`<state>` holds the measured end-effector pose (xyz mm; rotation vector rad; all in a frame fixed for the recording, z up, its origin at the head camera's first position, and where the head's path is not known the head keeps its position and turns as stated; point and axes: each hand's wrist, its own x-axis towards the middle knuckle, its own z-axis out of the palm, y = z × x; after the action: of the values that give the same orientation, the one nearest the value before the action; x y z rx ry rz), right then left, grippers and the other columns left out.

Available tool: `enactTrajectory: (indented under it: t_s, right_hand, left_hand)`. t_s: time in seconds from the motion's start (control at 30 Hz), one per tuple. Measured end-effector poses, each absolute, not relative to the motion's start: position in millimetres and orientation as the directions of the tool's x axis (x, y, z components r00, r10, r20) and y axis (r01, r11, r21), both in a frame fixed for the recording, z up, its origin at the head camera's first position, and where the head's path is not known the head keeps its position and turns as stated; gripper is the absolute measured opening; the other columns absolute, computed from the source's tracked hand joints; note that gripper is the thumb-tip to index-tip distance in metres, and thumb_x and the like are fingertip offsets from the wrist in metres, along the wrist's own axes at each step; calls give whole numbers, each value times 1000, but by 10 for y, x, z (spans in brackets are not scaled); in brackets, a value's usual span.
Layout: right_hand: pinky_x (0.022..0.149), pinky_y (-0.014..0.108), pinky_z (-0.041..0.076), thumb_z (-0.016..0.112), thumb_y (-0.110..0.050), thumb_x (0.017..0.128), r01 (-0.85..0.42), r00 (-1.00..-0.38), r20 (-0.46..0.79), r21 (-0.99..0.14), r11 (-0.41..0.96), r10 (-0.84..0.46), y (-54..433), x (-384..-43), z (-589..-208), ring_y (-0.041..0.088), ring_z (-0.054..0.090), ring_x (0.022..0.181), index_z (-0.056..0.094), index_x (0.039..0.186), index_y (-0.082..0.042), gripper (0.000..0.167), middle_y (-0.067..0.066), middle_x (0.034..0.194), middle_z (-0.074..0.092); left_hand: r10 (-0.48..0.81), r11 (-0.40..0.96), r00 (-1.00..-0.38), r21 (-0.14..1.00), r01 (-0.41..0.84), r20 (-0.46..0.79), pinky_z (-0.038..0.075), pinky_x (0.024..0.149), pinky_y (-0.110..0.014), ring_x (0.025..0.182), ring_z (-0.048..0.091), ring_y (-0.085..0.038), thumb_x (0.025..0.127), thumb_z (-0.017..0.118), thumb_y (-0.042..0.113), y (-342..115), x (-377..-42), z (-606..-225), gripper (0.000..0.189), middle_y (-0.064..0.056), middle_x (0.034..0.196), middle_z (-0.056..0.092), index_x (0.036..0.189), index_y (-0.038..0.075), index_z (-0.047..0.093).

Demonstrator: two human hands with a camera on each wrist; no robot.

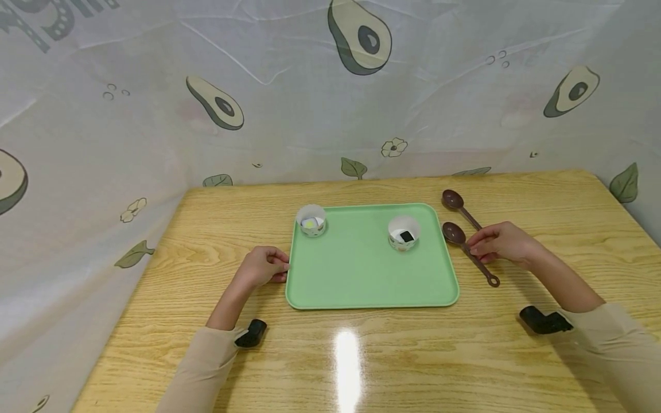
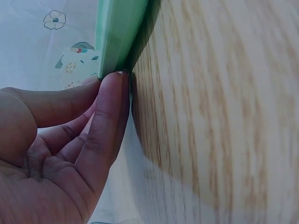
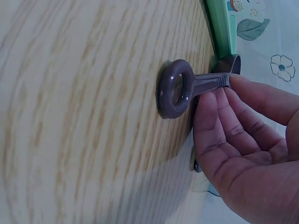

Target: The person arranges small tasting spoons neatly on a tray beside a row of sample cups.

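A light green tray [image 1: 356, 269] lies on the wooden table. At its left edge my left hand [image 1: 260, 267] pinches the rim; in the left wrist view the thumb [image 2: 70, 100] is on one side of the rim and a finger on the other. To the tray's right, my right hand [image 1: 503, 244] pinches the handle of the nearer brown measuring spoon [image 1: 454, 234], which ends in a ring [image 3: 175, 88]. A second brown measuring spoon [image 1: 453, 199] lies just behind, its handle partly hidden by the hand.
On the tray stand two small patterned cups. The left cup [image 1: 312, 230] holds something white and yellow; in the right cup [image 1: 404, 244] a small black square piece shows. A pale curtain [image 1: 289, 132] printed with avocados hangs behind the table [image 1: 289, 361].
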<state>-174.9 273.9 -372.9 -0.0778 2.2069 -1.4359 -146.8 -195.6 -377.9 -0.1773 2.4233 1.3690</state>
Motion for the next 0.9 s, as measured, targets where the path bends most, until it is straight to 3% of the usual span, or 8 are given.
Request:
enactTrajectory:
  t_s: [0.9]
  right_hand:
    - [67,31,55,56,7,83,202,-872,-364,-877,435,-328,2742,-1746,-3730,14,61,74,48,108,22,31,10,86,63]
  left_hand:
    - [77,520,-928,808,-276,-366,55,60,-28,60,60,-13,87,57,-5,-1950,-1456,-3759,11,-12,74,57,96,-10,58]
